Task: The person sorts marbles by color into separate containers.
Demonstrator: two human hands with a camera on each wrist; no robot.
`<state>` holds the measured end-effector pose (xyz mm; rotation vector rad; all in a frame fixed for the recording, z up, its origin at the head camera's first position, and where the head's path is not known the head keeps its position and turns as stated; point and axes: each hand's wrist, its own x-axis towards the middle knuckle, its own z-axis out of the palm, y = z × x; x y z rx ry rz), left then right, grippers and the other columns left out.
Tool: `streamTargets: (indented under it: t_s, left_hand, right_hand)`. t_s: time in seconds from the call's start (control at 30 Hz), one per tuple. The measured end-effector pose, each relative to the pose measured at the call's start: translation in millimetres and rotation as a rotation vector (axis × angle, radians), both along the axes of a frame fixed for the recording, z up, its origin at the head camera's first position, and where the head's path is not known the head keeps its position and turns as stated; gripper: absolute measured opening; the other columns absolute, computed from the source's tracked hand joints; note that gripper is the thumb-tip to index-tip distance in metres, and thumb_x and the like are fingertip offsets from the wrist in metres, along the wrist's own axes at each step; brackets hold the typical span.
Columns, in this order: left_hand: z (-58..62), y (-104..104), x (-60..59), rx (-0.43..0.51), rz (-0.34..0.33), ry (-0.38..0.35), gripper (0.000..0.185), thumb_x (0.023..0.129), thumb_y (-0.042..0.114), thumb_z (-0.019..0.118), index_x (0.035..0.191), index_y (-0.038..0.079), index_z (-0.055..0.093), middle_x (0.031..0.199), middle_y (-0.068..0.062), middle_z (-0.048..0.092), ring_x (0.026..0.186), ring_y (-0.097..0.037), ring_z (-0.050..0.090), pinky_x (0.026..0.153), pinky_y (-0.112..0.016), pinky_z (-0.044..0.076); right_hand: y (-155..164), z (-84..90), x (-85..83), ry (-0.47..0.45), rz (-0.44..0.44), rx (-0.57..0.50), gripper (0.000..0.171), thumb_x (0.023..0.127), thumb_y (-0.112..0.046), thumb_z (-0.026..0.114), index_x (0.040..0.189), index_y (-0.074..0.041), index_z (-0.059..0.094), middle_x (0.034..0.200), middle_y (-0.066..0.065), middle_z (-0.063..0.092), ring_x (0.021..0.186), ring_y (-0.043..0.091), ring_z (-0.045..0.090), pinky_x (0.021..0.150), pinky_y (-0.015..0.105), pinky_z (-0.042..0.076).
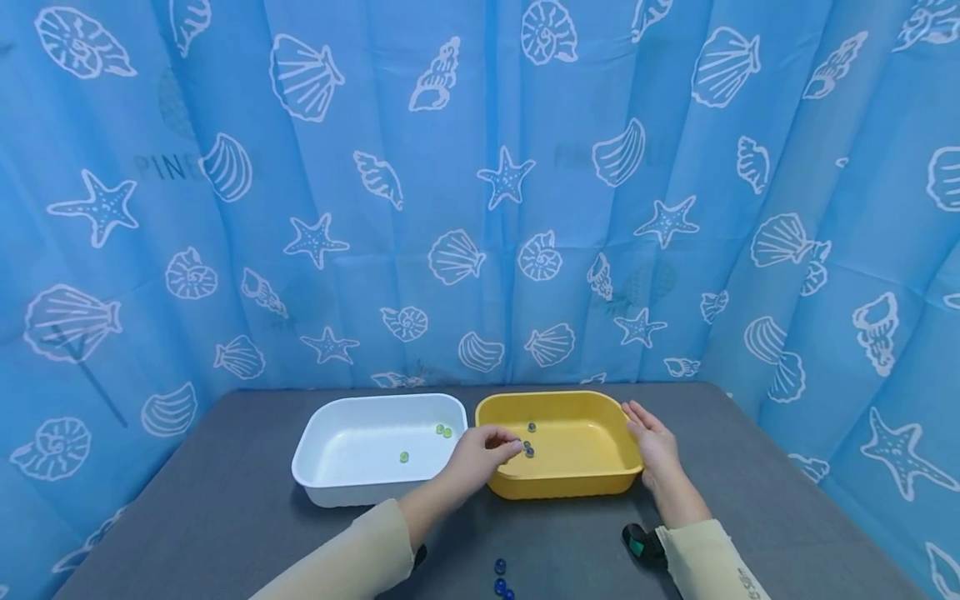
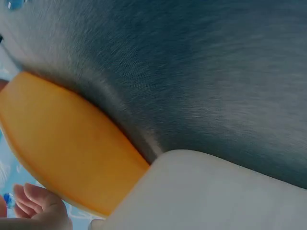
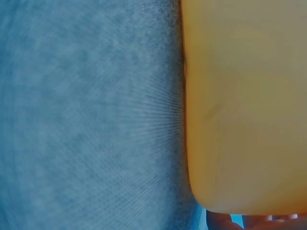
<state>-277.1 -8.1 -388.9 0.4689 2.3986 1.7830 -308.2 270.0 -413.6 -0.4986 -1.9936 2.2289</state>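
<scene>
Grey table [image 1: 225,517]: left hand [image 1: 483,454] pinches blue marble [image 1: 517,446].

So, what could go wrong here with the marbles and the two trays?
1. The left hand hovers over the yellow tray's left rim, right beside the white tray; a marble let go there might bounce into the wrong one.
2. The loose blue marbles lie near the table's front edge; a sleeve could probably knock them off.
</scene>
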Motion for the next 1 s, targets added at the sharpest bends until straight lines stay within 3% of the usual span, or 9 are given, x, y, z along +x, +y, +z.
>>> streamTargets:
  t_s: [0.2,0.33,0.5,0.67,0.83,1.0]
  left_hand:
    - [2.2,12.3,-15.8,0.079,0.129,-0.123,0.021,0.094,0.021,0.067,0.102,0.001,0.066,0.092,-0.005,0.063,0.084,-0.018,0.062,0.079,-0.033,0.055]
    - [2.5,23.5,-26.8,0.084,0.196,-0.158,0.022,0.092,0.019,0.069,0.103,0.001,0.066,0.097,-0.007,0.061,0.093,-0.026,0.06,0.084,-0.038,0.052]
    - [1.7,39.1,-35.2,-0.008,0.248,-0.129,0.019,0.089,0.021,0.072,0.097,0.004,0.066,0.094,-0.005,0.063,0.089,-0.021,0.057,0.08,-0.038,0.049]
    - [-12.4,53.8,-46.6,-0.079,0.297,-0.135,0.017,0.087,0.02,0.074,0.092,0.006,0.066,0.091,-0.004,0.061,0.081,-0.017,0.056,0.075,-0.035,0.05]
    - [-19.1,58.5,-54.1,-0.135,0.341,-0.143,0.015,0.086,0.018,0.076,0.087,0.007,0.065,0.086,-0.003,0.059,0.075,-0.016,0.054,0.068,-0.031,0.049]
    - [-23.7,61.5,-61.7,-0.202,0.364,-0.143,0.013,0.084,0.013,0.077,0.082,0.005,0.066,0.081,-0.003,0.059,0.075,-0.016,0.055,0.07,-0.031,0.051]
  right_hand:
    - [-2.0,0.3,0.3,0.005,-0.005,-0.001,0.052,0.106,-0.01,0.037,0.155,-0.008,0.02,0.157,0.01,0.025,0.144,0.025,0.022,0.115,0.04,0.019]
    - [-2.6,0.7,0.3,0.011,0.002,0.003,0.052,0.106,-0.01,0.036,0.155,-0.008,0.02,0.157,0.011,0.024,0.144,0.025,0.021,0.115,0.04,0.019]
    - [-1.0,-1.1,-1.1,-0.002,-0.01,0.005,0.051,0.106,-0.01,0.037,0.155,-0.009,0.021,0.157,0.01,0.025,0.144,0.025,0.023,0.115,0.04,0.02]
    - [0.2,-3.0,-1.1,-0.007,-0.014,0.004,0.051,0.106,-0.011,0.037,0.154,-0.009,0.021,0.157,0.01,0.026,0.144,0.024,0.023,0.115,0.04,0.019]
    - [-1.8,-1.6,0.7,-0.004,-0.015,0.006,0.051,0.106,-0.011,0.037,0.154,-0.008,0.022,0.157,0.01,0.026,0.144,0.024,0.023,0.115,0.04,0.019]
    - [-0.2,-2.1,-0.6,-0.003,-0.021,0.015,0.051,0.106,-0.012,0.038,0.154,-0.008,0.023,0.156,0.01,0.027,0.144,0.025,0.023,0.115,0.04,0.02]
